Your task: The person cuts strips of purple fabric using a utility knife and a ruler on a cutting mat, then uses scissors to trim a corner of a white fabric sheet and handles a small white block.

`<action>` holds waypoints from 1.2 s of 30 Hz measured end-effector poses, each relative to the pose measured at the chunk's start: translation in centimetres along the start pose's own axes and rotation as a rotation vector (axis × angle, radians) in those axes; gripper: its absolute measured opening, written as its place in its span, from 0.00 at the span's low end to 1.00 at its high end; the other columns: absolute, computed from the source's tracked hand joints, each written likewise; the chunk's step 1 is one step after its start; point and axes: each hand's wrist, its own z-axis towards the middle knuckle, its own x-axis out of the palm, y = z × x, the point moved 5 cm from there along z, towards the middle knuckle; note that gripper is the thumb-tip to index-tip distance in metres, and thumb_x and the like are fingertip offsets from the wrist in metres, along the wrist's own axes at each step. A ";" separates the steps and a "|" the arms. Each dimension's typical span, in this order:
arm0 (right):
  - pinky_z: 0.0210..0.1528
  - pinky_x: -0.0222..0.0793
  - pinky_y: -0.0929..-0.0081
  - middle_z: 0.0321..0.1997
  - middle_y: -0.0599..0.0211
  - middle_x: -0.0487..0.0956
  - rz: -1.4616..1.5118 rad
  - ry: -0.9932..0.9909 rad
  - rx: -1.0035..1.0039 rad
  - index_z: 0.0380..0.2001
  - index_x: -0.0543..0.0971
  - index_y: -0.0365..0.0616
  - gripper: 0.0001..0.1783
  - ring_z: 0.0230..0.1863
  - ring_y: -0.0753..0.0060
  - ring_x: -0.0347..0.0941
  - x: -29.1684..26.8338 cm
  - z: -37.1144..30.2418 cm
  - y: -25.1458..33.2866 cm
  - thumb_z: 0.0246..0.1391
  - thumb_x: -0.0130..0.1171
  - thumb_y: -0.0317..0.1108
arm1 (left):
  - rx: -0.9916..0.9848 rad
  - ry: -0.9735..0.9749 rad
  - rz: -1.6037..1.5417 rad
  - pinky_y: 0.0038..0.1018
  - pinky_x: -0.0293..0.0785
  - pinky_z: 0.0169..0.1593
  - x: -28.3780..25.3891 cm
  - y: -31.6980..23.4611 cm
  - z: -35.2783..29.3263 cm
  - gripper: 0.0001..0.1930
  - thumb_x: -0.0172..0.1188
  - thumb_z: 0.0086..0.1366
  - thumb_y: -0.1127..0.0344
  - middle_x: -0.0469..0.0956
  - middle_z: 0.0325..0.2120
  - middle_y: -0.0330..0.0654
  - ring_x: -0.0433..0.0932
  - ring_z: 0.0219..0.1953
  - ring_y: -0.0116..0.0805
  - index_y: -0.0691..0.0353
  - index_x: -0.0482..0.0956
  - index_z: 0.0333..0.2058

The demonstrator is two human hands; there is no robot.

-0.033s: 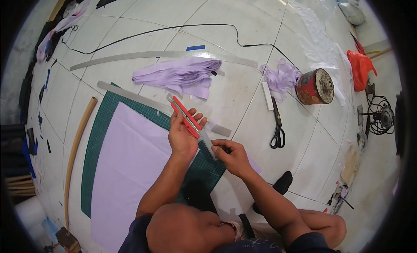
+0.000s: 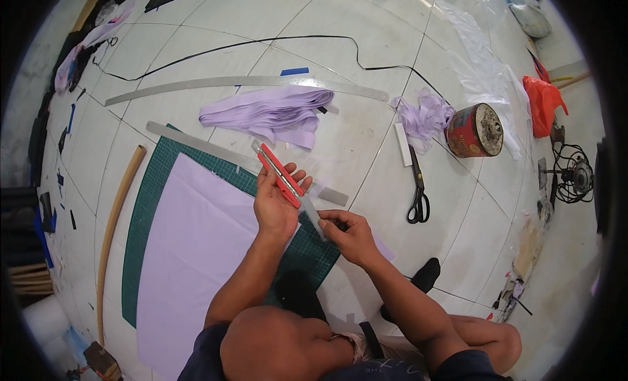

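Nothing had shifted since the earlier frame: both hands and the knife sat exactly as before. We had our left hand (image 2: 275,207) curled shut around the red utility knife (image 2: 280,173), just over the near corner of the green cutting mat (image 2: 154,211). Our right hand (image 2: 350,234) pinched the grey blade (image 2: 313,217) at its free end, thumb and forefinger closed on it. To do this well, we judged, the pinch should stay on the flats, pulling straight along the handle. Lilac fabric (image 2: 196,250) covered the mat; scissors (image 2: 417,191) lay well right of it, beside a red tin (image 2: 474,130).
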 end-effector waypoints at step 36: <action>0.42 0.74 0.75 0.50 0.58 0.77 0.470 -0.122 0.082 0.58 0.68 0.37 0.27 0.47 0.70 0.77 1.5 -1.3 -1.4 0.57 0.65 0.26 | 0.096 -0.020 -0.076 0.40 0.74 0.43 -0.8 0.1 -0.3 0.20 0.47 0.74 0.58 0.73 0.36 0.38 0.74 0.33 0.31 0.51 0.60 0.61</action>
